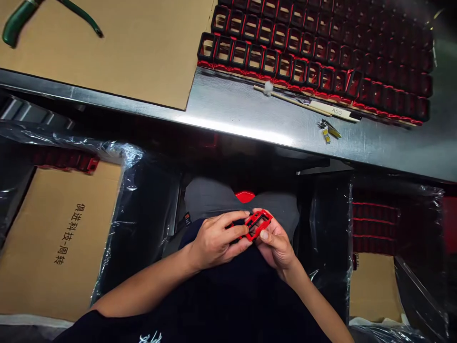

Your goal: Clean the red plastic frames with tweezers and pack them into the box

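Note:
Above my lap, both hands hold one small red and black plastic frame (263, 220) with a rectangular opening. My left hand (222, 237) has its fingers closed on the frame's left end and lies partly over it. From the right, my right hand (277, 245) grips the other end, the thumb pressed on the near edge and the fingers underneath. The frame is tilted, its right end pointing away from me. My left fingers hide part of it.
Rows of similar red-black frames (255, 57) stand on the metal table (228, 112). Nearby lie a cotton-tipped stick (268, 89), a pen-like piece marked A55 (332, 110) and small clippers (329, 131). Green-handled pliers (17, 24) rest on cardboard (143, 52). Plastic-lined boxes (130, 157) flank me.

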`<state>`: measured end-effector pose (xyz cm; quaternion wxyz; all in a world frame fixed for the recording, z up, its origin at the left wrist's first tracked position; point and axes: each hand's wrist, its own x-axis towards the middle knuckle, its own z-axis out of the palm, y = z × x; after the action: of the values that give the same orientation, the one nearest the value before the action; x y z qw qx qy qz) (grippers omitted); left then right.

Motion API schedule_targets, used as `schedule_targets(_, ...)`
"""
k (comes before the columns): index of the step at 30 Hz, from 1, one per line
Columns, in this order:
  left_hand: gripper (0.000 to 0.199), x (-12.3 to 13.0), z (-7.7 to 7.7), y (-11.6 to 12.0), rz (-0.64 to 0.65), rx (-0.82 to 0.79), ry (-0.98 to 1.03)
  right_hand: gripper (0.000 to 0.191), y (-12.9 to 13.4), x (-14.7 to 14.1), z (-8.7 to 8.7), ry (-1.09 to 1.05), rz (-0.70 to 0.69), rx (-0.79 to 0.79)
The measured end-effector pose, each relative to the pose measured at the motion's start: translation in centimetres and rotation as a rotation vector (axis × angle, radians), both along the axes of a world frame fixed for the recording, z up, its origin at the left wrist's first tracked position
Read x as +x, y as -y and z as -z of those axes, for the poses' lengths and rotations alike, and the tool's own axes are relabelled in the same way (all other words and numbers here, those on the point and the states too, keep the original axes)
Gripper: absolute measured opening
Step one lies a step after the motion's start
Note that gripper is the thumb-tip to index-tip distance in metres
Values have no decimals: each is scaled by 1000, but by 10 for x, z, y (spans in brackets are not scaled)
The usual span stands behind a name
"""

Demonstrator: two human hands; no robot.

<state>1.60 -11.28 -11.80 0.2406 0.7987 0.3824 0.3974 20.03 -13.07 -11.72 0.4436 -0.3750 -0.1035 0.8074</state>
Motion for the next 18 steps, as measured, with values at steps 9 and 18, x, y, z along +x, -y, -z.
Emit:
schedule_targets(9,26,-1,8,-5,-9,-878,522,53,-5,3,-4,108,41,1)
schedule_targets(18,26,4,9,-14,44,-1541,1079,52,-1,12,0,-38,27,-27)
